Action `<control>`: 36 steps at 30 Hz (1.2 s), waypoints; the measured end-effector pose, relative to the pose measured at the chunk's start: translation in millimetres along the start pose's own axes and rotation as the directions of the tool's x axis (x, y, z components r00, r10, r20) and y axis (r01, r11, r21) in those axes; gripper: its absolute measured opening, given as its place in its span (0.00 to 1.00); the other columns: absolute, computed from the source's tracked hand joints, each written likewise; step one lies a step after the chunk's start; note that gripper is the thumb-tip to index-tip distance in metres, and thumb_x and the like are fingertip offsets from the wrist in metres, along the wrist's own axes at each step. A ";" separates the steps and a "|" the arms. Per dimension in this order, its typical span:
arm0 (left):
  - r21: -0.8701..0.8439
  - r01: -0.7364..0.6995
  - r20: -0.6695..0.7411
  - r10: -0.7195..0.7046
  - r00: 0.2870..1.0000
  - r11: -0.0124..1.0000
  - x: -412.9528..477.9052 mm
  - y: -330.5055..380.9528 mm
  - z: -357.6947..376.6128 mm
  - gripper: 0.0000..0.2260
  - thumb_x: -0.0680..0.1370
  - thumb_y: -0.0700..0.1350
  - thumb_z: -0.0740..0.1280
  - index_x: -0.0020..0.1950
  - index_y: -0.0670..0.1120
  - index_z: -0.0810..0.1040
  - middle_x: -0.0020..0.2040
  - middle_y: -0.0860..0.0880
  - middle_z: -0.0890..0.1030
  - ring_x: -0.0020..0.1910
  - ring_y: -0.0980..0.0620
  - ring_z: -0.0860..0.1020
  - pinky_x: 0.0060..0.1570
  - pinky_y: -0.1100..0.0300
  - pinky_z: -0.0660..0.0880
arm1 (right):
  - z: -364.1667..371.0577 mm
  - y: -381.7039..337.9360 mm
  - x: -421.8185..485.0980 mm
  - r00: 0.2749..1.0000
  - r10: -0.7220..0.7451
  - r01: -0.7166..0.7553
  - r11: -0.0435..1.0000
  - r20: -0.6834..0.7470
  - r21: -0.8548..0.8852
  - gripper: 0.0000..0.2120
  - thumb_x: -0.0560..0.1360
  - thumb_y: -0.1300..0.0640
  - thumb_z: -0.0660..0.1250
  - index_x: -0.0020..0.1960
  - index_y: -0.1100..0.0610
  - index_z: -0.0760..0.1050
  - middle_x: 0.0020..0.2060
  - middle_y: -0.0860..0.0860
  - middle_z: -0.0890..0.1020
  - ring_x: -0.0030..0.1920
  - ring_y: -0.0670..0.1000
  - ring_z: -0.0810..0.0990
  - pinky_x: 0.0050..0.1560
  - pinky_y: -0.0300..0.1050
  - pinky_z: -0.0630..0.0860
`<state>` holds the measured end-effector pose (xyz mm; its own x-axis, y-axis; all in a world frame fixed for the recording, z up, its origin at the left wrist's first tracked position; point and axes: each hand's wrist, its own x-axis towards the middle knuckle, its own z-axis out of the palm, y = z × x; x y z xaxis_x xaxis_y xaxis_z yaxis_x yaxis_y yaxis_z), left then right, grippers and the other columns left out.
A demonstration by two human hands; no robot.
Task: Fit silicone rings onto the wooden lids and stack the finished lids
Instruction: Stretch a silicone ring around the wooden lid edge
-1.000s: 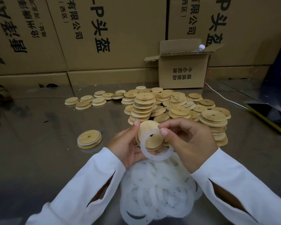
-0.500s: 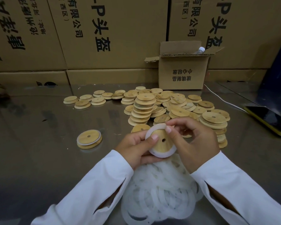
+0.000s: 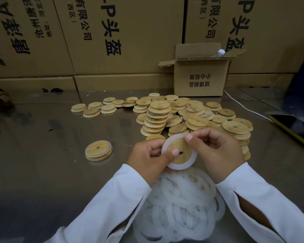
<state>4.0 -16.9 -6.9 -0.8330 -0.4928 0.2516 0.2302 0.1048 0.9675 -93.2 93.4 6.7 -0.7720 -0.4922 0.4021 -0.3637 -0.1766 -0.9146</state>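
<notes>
Plainly, both hands were closed on the same piece: the left hand (image 3: 150, 157) gripped the wooden lid (image 3: 182, 157) by its left edge, thumb laid on the wood face beside the centre hole, and the right hand (image 3: 220, 151) pinched the upper rim where the silicone ring (image 3: 180, 167) met the wood. The lid was held tilted above the near part of the bench (image 3: 42, 163), just over the heap of loose rings (image 3: 179, 207). White showed along the left, lower and right arcs of the rim, so the ring looked nearly on; whether the stretch under the right fingertip was seated could not be told. To finish it well, the right fingertips would probably need to walk round the rim, pressing the ring snug against the wood while the left hand turned the lid, leaving no twisted or lifted stretch that might spring off. At least 1 ringed lid (image 3: 98, 150) lay to the left, well apart from the bare lids (image 3: 197, 121) heaped farther back; this piece likely belonged on top of it.
</notes>
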 end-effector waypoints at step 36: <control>-0.123 0.105 -0.054 -0.113 0.992 0.987 0.7 2.4 0.9 0.13 0.64 0.51 0.68 0.42 0.45 0.83 0.37 0.44 0.83 0.36 0.50 0.82 0.32 0.60 0.78 | 3.3 -3.1 -4.5 0.999 0.025 -0.023 0.996 0.024 -0.087 0.06 0.67 0.59 0.69 0.33 0.51 0.78 0.29 0.46 0.80 0.34 0.45 0.77 0.40 0.37 0.75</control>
<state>3.5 -16.2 -4.4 -0.8252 -0.5475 0.1393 0.2015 -0.0550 0.9779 -86.9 93.4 7.6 -0.7682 -0.5166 0.3782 -0.3902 -0.0905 -0.9163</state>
